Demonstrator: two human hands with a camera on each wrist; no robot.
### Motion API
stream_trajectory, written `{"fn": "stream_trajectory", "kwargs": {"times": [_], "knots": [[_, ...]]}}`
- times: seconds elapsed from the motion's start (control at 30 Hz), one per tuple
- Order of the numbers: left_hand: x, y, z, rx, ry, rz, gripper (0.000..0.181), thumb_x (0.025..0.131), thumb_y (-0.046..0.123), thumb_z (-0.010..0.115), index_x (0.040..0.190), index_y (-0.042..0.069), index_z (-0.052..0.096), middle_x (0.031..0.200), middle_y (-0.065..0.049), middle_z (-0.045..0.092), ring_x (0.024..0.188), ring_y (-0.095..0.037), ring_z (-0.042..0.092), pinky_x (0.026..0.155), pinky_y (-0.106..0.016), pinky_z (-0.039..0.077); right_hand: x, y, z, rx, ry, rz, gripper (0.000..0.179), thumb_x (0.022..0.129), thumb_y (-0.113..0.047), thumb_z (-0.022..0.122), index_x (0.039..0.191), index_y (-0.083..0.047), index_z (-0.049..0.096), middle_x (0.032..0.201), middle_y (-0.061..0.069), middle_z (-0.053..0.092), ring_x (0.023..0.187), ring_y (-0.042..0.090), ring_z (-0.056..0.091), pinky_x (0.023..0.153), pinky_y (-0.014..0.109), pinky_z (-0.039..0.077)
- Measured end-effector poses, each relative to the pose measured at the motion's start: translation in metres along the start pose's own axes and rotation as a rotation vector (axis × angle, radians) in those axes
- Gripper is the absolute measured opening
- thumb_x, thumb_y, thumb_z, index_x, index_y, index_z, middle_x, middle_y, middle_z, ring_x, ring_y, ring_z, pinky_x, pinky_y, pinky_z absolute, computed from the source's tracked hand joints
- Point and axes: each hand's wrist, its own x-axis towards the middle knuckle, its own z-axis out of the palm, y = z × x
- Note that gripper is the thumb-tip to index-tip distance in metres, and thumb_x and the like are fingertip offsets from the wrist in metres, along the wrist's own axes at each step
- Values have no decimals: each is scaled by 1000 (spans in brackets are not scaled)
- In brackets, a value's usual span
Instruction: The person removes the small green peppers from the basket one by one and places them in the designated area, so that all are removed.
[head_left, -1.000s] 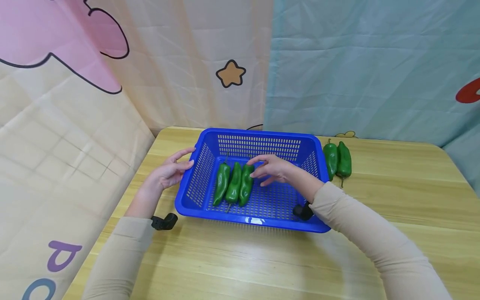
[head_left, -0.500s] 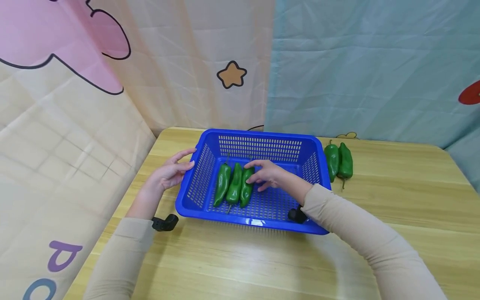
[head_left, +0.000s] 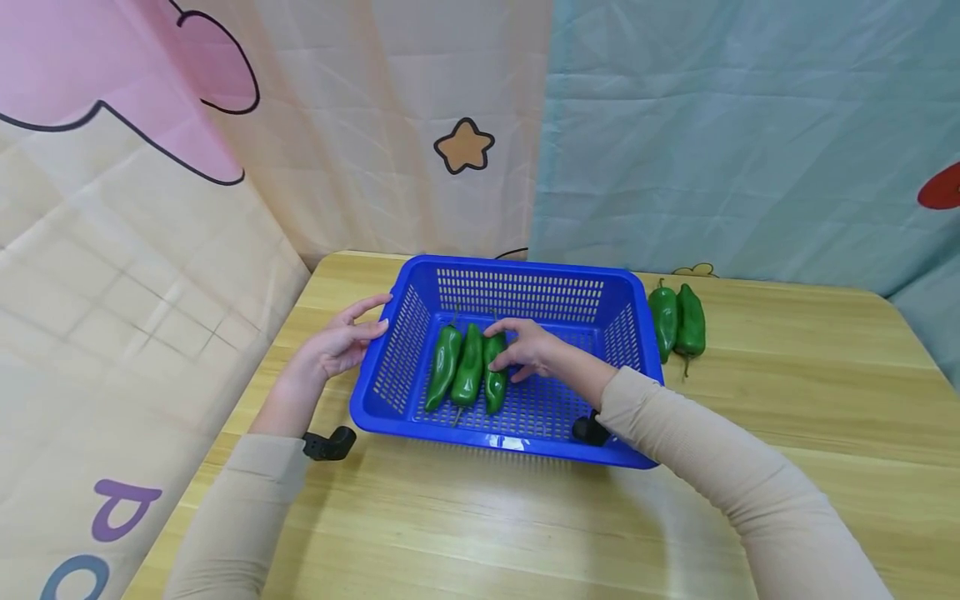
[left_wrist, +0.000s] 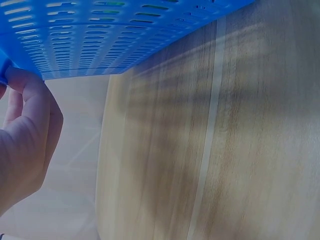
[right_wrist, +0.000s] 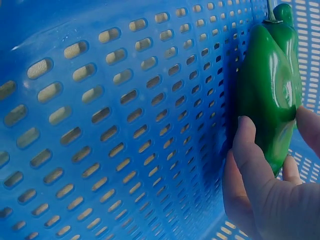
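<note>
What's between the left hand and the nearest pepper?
Head view: the left wall of the basket, then a strip of its floor. The left hand is at the rim, the pepper inside.

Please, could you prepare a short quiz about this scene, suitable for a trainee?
1. How many green peppers lie inside the blue basket?
2. True or false: the left hand is gripping a pepper.
3. Two more peppers lie on the table: (a) left of the basket, (b) right of the basket, or (c) under it?

Key: 1. Three. 2. False; the left hand holds the basket; the right hand grips a pepper. 3. b.
</note>
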Motion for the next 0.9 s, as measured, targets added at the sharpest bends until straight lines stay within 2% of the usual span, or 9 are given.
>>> {"fn": "stream_trajectory", "kwargs": {"times": [0.2, 0.47, 0.63, 0.9], "knots": [[0, 0, 1, -3, -6, 1, 45, 94, -2, 48, 133, 18, 36, 97, -8, 66, 80, -20, 67, 69, -30, 57, -1, 0, 0, 29, 3, 6, 59, 75, 9, 72, 125, -9, 48, 109, 20, 56, 96, 33, 62, 67, 42, 57], [1, -1, 3, -3, -4, 0, 44, 95, -2, 47, 133, 18, 36, 96, -8, 66, 79, -19, 67, 68, -30, 57, -1, 3, -3, 29, -6, -6, 58, 73, 15, 68, 121, -8, 44, 107, 22, 57, 92, 34, 63, 67, 44, 57], [0, 0, 2, -11, -9, 3, 42, 95, -2, 47, 130, 18, 38, 95, -8, 67, 78, -19, 67, 67, -30, 57, -3, 4, -8, 28, -27, -13, 58, 75, 15, 66, 124, -8, 45, 105, 23, 57, 88, 32, 63, 66, 43, 57], [-1, 1, 2, -18, -6, -2, 47, 95, -2, 46, 136, 17, 33, 97, -8, 67, 79, -20, 67, 68, -30, 57, -6, 4, -11, 4, -49, -12, 61, 76, 16, 61, 131, -9, 48, 109, 23, 55, 83, 29, 63, 66, 41, 57]]}}
